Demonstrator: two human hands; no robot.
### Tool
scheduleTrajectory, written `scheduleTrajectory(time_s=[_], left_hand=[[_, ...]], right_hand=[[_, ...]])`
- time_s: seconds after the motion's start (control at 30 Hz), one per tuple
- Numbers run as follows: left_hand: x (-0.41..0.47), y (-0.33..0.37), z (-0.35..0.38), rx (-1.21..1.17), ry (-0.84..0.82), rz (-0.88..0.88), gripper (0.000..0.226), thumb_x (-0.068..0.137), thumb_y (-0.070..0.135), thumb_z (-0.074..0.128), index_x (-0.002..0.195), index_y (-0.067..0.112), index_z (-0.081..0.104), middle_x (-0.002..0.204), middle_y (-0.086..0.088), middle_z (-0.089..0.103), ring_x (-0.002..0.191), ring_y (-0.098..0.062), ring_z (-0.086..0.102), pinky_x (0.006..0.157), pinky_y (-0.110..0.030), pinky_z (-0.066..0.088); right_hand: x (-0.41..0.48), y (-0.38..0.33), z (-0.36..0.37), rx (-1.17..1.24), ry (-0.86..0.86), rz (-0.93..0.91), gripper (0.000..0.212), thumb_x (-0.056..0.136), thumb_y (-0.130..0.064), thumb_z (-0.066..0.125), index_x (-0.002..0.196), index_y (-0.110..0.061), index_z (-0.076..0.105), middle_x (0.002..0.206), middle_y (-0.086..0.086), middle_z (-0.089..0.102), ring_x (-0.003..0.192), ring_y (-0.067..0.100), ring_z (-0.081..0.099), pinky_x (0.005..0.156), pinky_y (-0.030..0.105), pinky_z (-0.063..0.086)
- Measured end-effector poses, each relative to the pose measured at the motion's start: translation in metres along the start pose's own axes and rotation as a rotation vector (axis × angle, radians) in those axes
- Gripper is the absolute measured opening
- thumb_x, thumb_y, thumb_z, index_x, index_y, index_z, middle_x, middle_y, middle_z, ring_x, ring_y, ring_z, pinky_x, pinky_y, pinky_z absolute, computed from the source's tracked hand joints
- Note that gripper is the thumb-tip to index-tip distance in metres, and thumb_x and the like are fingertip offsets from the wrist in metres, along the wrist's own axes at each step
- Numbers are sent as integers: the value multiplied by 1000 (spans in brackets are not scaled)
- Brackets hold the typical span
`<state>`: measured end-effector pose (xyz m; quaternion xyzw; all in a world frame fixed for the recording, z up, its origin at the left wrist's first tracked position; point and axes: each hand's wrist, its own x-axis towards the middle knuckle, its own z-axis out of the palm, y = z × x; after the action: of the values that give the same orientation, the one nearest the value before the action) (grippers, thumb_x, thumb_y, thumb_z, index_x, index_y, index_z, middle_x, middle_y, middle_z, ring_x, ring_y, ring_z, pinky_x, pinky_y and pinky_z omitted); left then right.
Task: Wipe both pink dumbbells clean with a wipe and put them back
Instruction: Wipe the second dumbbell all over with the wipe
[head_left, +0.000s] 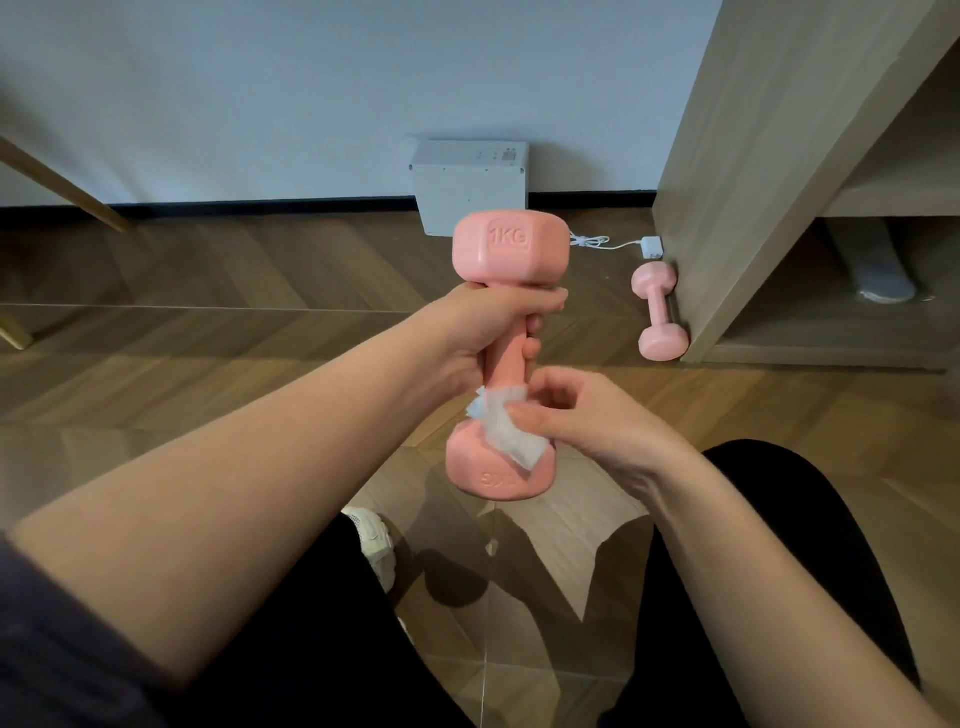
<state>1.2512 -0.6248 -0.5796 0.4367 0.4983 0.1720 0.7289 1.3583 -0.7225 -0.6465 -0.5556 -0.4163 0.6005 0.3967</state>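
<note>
Gripping the upright pink 1KG dumbbell (506, 332) by its handle, the left hand (483, 338) steadies it while the right hand (587, 415) pinches a white wipe (506, 428) against its lower head.

A: Soft, even indoor light, a bit dim. The glossy floor (208, 322) carries a pale sheen across the middle left of the frame.

B: Shadows?

A: Dark, soft-edged ones on the floor at lower centre, under the arms and the held dumbbell (506, 353). The shelf unit (779, 171) recess at right is murky.

B: Sharpness?

A: Centre is fairly crisp; the embossed lettering reads. Wide-angle bending bows the baseboard (260, 208), and the forearms smear at the bottom corners.
</note>
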Motion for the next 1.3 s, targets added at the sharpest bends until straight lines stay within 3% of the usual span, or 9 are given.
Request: scheduleTrajectory(time_s=[0.1,0.33,0.43,0.53,0.6,0.7,0.8,0.97,1.3], left_hand=[[-2,-1,4,13,-20,-17,11,87,13,68,79,15,61,49,3,47,38,-10,43,45,-19,36],[-6,-6,5,198,-88,90,8,89,9,65,82,10,61,70,-8,56,62,-19,54,60,-27,46],[-10,-3,-4,527,-22,177,22,85,20,69,105,10,66,104,-5,68,96,-17,64,87,-30,50],[-15,-7,-19,496,137,163,29,88,28,65,115,18,62,116,3,62,110,-13,58,86,-29,46],[-20,-14,-25,357,203,48,29,91,34,59,116,19,59,115,0,62,105,-17,59,85,-36,46],[-28,-24,-19,109,43,-120,35,90,47,58,108,17,63,97,-4,65,86,-23,63,81,-41,50],[-31,-25,-9,4,-118,-115,49,78,58,64,105,18,71,85,-4,71,80,-24,69,76,-42,59],[-28,-24,-5,-41,-173,-73,74,69,50,79,130,17,53,102,-9,65,76,-20,68,71,-33,58],[-24,-29,-5,-41,-99,122,30,83,35,71,100,10,69,83,-5,69,74,-11,68,75,-38,60]], right_hand=[[2,-2,13,-15,-111,111,52,67,-52,80,107,-19,72,98,-4,76,89,9,70,73,18,52],[0,7,32,-11,84,57,16,93,-30,66,88,-15,71,74,-4,69,66,5,64,57,15,45],[1,8,26,41,191,48,11,94,-27,64,92,-18,72,76,-7,70,69,3,65,58,13,46],[3,8,16,161,306,10,13,92,-25,66,102,-18,72,88,-6,74,82,7,69,67,19,51],[6,4,10,255,387,-25,12,92,-23,67,101,-18,72,87,-6,75,85,9,70,72,24,54],[10,-8,4,386,448,-80,6,91,-26,68,88,-22,69,79,-8,76,82,10,72,74,30,56],[17,-17,3,485,468,-123,11,91,-29,68,91,-18,66,78,-3,76,80,13,74,73,34,58],[29,-25,2,513,386,-165,32,77,-37,70,97,-12,70,80,-3,76,79,10,73,64,24,55],[42,-24,-4,823,125,-177,31,84,-29,72,105,-7,62,91,5,74,85,16,70,75,32,57]])
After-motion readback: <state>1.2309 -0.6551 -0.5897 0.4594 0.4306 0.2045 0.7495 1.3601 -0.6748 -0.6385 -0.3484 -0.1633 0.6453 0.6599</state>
